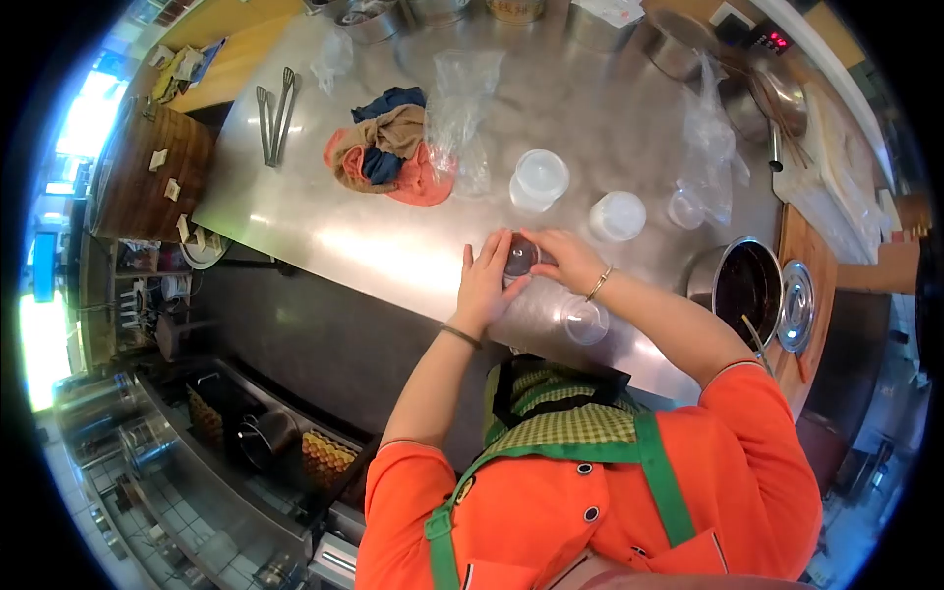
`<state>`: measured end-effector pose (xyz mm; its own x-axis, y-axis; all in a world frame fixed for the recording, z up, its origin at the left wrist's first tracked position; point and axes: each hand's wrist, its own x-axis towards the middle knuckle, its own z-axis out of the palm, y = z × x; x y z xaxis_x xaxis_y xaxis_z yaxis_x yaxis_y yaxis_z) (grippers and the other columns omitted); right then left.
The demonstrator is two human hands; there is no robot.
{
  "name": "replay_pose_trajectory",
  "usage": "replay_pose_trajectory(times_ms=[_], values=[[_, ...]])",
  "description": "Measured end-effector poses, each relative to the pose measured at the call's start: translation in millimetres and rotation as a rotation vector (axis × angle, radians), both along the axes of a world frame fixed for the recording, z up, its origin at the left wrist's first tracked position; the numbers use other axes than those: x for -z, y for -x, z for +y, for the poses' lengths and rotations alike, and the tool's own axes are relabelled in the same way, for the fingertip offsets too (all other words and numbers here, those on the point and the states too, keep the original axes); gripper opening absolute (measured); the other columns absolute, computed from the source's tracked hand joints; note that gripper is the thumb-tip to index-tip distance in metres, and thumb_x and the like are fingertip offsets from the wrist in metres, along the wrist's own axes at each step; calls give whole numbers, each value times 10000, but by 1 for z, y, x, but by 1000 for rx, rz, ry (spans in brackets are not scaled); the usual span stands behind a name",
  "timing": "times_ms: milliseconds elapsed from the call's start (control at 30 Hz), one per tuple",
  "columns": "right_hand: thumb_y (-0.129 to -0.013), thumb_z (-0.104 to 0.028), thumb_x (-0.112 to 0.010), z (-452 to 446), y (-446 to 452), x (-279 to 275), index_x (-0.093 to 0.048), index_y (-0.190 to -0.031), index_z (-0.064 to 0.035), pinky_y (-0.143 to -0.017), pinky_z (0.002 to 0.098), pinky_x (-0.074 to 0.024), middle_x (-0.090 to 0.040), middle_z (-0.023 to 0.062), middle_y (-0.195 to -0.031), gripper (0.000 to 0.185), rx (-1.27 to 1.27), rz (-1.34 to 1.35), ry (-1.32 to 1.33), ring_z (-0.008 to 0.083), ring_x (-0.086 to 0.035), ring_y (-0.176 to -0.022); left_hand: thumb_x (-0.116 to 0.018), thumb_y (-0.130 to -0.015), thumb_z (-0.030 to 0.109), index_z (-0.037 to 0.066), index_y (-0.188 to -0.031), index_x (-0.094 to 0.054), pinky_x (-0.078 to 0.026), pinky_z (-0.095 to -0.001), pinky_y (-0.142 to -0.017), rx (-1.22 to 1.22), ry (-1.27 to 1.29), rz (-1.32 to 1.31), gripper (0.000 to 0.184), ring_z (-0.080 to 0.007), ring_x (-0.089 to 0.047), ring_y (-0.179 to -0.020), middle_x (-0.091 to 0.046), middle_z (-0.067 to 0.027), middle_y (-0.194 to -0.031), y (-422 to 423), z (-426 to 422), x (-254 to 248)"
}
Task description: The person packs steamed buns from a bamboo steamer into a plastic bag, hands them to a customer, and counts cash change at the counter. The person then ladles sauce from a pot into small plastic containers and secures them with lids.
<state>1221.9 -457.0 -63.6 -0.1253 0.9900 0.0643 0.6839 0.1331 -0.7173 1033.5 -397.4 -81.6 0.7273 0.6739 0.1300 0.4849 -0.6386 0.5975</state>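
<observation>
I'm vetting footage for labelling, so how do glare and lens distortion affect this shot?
Head view: glare whitens the steel table left of the left hand; head view: the bright panel at far left is blown out; head view: fisheye curvature, black corners; head view: a small highlight on the dark cup.

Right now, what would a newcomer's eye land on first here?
Probably the bright orange shirt along the bottom, then the left hand and right hand around a small dark cup on the metal table. Next, the crumpled cloths beyond the hands, toward the left, and the dark-filled pot at the right.
</observation>
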Motion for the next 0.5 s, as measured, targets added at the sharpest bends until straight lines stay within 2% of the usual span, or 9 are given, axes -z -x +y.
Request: replay_pose_trajectory(times_ms=[133, 233, 300, 367, 400, 467, 500], values=[[-712, -179, -689, -1, -1, 1, -451, -1250, -91, -850, 390, -405, -542, 126, -1042, 595, -16, -14, -7, 320, -501, -947, -639, -737, 343, 56, -1325, -322, -213, -562, -992, 6, 9, -5, 728, -296, -403, -1191, -375, -131, -1328, 1, 1, 0], [-728, -188, -680, -2, -7, 15, -446, -1254, -82, -870, 388, -399, -537, 134, -1087, 585, -9, -34, -7, 317, -492, -988, -637, -740, 332, 50, -1311, -337, -244, -553, -975, 13, 26, 57, 704, -299, -403, -1186, -383, -134, -1318, 0, -1, -12], [-740, -198, -673, 0, -10, 4, -443, -1256, -76, -882, 387, -394, -533, 138, -1116, 577, 21, -28, -52, 317, -485, -1018, -638, -737, 330, 50, -1304, -344, -263, -550, -966, 10, 9, 113, 697, -308, -396, -1193, -389, -136, -1315, -4, 4, -22], [-772, -228, -640, -28, -3, -7, -434, -1262, -65, -929, 392, -378, -516, 155, -1166, 556, 340, 392, 168, 317, -474, -1081, -647, -729, 334, 53, -1312, -337, -264, -552, -970, 88, -50, 158, 718, -319, -386, -1201, -376, -137, -1330, -6, 11, -28], [-772, -228, -640, -43, -8, -16, -434, -1262, -65, -929, 392, -378, -516, 155, -1166, 556, 393, 376, 158, 317, -474, -1081, -655, -720, 338, 55, -1320, -329, -265, -554, -974, 150, -101, 203, 739, -330, -377, -1209, -363, -138, -1344, -11, 14, -29], [-796, -232, -610, -80, -17, -34, -427, -1264, -46, -933, 377, -395, -506, 169, -1183, 536, 252, 74, 148, 307, -485, -1104, -656, -700, 317, 62, -1306, -361, -256, -573, -977, 150, -132, 230, 721, -345, -334, -1237, -359, -121, -1356, -14, 13, -29], [-802, -220, -604, -103, -21, -48, -426, -1265, -45, -913, 367, -414, -512, 168, -1175, 525, 273, 134, 176, 290, -503, -1088, -664, -695, 333, 60, -1320, -343, -244, -574, -985, 143, -151, 275, 754, -364, -307, -1252, -344, -134, -1365, -15, 12, -36]])
